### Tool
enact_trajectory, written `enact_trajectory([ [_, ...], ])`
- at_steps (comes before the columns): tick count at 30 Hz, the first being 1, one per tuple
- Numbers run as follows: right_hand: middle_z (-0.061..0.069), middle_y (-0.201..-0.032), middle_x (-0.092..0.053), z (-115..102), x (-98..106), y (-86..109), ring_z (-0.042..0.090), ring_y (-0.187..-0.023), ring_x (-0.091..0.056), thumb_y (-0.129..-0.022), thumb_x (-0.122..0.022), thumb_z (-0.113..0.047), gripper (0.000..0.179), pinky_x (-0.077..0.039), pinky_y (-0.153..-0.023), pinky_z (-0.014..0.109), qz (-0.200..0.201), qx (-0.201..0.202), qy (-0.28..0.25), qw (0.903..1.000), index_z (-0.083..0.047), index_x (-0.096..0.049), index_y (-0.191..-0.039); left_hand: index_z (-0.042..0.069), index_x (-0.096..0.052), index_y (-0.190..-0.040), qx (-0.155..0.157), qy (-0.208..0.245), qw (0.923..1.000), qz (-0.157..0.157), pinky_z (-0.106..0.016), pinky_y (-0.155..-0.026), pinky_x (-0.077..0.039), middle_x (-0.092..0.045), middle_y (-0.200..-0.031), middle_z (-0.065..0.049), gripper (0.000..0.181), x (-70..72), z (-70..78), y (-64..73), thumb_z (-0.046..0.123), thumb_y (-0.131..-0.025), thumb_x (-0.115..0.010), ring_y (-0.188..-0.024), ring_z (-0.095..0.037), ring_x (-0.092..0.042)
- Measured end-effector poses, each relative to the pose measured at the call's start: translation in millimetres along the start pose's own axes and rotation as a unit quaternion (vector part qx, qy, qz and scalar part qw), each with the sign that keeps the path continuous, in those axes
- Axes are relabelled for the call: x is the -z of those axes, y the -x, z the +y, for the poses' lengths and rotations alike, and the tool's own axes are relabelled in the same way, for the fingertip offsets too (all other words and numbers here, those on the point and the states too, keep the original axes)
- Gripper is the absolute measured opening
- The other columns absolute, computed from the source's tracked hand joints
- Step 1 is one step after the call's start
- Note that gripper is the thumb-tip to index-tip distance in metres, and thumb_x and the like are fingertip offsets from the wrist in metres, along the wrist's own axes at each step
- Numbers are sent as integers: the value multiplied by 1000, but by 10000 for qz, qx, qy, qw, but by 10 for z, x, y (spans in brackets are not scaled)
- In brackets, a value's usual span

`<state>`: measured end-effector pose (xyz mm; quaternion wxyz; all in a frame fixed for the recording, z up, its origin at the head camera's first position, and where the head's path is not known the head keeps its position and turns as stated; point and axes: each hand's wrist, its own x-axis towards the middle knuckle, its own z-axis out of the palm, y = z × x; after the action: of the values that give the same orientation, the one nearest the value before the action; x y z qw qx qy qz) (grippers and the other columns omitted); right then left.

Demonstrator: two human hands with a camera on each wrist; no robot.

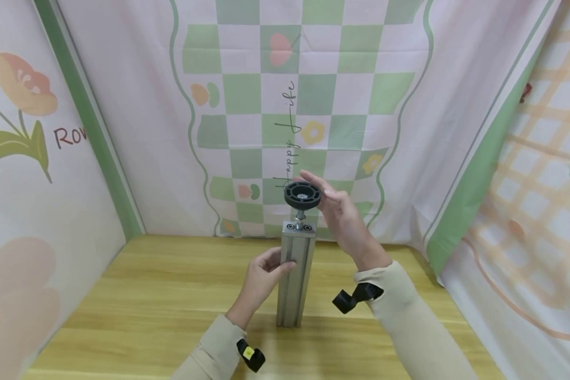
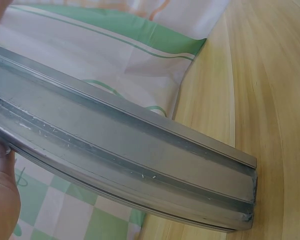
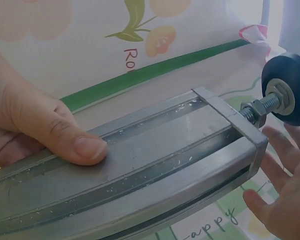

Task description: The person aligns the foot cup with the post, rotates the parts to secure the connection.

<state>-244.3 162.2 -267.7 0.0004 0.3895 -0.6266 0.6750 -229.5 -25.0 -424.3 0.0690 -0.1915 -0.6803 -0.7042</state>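
Note:
A silver aluminium profile (image 1: pixel 294 279) stands upright on the wooden table, its slotted sides in view. Out of the end plate (image 1: pixel 309 229) on top rises a threaded stud with a nut (image 3: pixel 257 110), carrying a round black levelling foot (image 1: pixel 302 196). My left hand (image 1: pixel 262 277) grips the profile partway up, thumb across the near face and fingers mostly hidden behind. Beside the foot is my right hand (image 1: pixel 344 219), fingers extended along its far right side; whether they touch the rim I cannot tell. The profile's lower end (image 2: pixel 247 200) meets the table in the left wrist view.
The wooden table top (image 1: pixel 138 295) spreads to both sides of the profile. Behind it hangs a green-and-white checked cloth (image 1: pixel 247 95), with patterned cloths at left (image 1: pixel 24 211) and right (image 1: pixel 527 227). Each sleeve cuff carries a black wrist mount.

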Motion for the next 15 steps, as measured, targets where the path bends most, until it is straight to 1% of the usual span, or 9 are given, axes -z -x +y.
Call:
enact_trajectory([
  [2, 20, -155, -38, 10, 14, -16, 29, -146, -29, -104, -12, -23, 59, -6, -119, 53, -124, 46, -188, 9997, -2, -24, -157, 7, -69, -121, -2, 5, 10000, -9, -29, -81, -57, -71, -102, -7, 36, 0, 8, 0, 20, -89, -79, -94, -20, -66],
  [6, 24, -155, -36, 5, 19, -33, 30, -146, -28, -103, -11, -21, 59, -8, -119, 51, -283, 23, -503, 9983, 0, -23, -157, 7, -70, -121, -17, -18, 10000, -10, -30, -81, -57, -71, -102, -7, 36, 0, 17, 2, 21, -89, -80, -94, -21, -66],
  [9, 26, -154, -36, -16, 7, -35, 31, -147, -27, -102, -11, -20, 60, -7, -120, 50, -394, -47, -613, 9973, 1, -24, -156, 7, -70, -121, -25, -12, 10000, -15, -30, -82, -57, -71, -102, -7, 37, 0, 18, 5, 21, -88, -80, -94, -21, -67],
  [12, 25, -153, -39, -32, -13, -37, 31, -147, -27, -102, -11, -19, 59, -9, -120, 48, -459, -113, -663, 9967, 2, -25, -156, 7, -70, -121, -29, 25, 10000, -30, -31, -82, -57, -72, -103, -7, 37, 0, 12, 6, 22, -88, -80, -95, -22, -67],
  [15, 29, -153, -36, -33, -29, -38, 31, -147, -28, -103, -10, -18, 58, -11, -120, 48, -459, -145, -686, 9965, 2, -26, -155, 7, -70, -120, -42, 51, 10000, -38, -31, -83, -57, -72, -104, -7, 36, 0, 7, 8, 22, -88, -80, -95, -21, -67],
])
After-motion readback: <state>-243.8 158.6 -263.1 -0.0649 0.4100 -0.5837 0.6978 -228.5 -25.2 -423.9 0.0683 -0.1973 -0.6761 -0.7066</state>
